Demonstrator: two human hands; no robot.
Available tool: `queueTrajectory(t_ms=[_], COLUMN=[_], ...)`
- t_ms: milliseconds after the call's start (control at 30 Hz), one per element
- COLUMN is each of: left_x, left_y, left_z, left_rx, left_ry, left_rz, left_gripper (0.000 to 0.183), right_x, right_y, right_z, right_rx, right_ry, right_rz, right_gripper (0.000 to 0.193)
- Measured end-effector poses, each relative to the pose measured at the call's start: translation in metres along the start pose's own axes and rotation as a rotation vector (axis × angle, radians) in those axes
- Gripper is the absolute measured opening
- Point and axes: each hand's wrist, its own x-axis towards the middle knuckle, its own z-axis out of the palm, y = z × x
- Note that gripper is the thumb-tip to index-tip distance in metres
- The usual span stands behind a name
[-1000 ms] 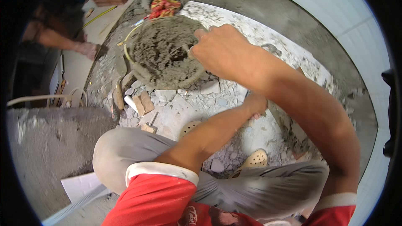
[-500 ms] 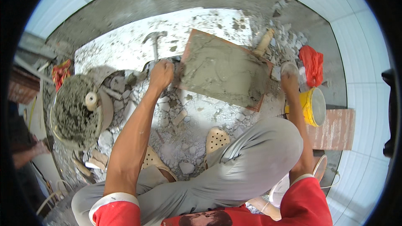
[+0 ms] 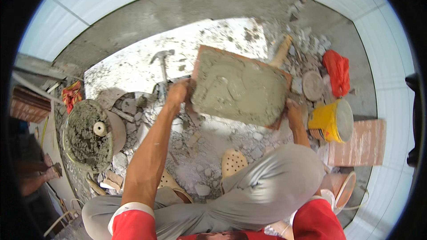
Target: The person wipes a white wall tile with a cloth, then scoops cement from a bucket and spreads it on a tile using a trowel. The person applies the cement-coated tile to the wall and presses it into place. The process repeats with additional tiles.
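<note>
A reddish-brown tile [image 3: 195,69], its top spread with wet grey mortar [image 3: 240,86], is held between my hands above the rubble. My left hand [image 3: 179,94] grips its left edge, with the fingers partly hidden under the tile. At the lower right edge, my right hand [image 3: 294,110] is closed on the tile too, thumb on the near side. Just beyond my left hand lies a claw hammer [image 3: 163,64], its head on a white mortar-spattered board [image 3: 133,69]. A round greyish disc-like piece [image 3: 312,85] rests beyond my right hand.
On the left stands a bucket of mortar [image 3: 86,135] with a round handle end [image 3: 100,129] sticking up. At right are a yellow bucket [image 3: 329,122], a red plastic bag [image 3: 336,73] and stacked brown tiles [image 3: 360,142]. Broken rubble [image 3: 202,190] surrounds my clogs [image 3: 233,162]. Another person's limb [image 3: 40,180] shows far left.
My right hand has come from beside the round piece to the tile's right edge and closed on it. The tile has turned slightly level. My left hand stays at its left edge.
</note>
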Motion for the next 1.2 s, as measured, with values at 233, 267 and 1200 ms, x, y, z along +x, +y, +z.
queueTrajectory(t_ms=[233, 267, 1200], left_x=[0.006, 0.003, -0.490], left_y=[0.016, 0.023, 0.651], left_z=[-0.011, -0.015, -0.291], left_rx=[-0.137, -0.106, -0.449], left_ry=[-0.166, -0.185, -0.431], left_rz=[-0.044, -0.027, 1.654], left_gripper=[0.039, 0.038, 0.080], right_x=[-0.020, -0.026, -0.364], right_y=[-0.031, -0.039, -0.799], right_z=[-0.021, -0.027, -0.154], right_rx=[0.150, 0.120, 0.685], right_ry=[-0.154, -0.154, -0.364], right_rz=[-0.030, -0.058, -0.698], right_gripper=[0.039, 0.038, 0.036])
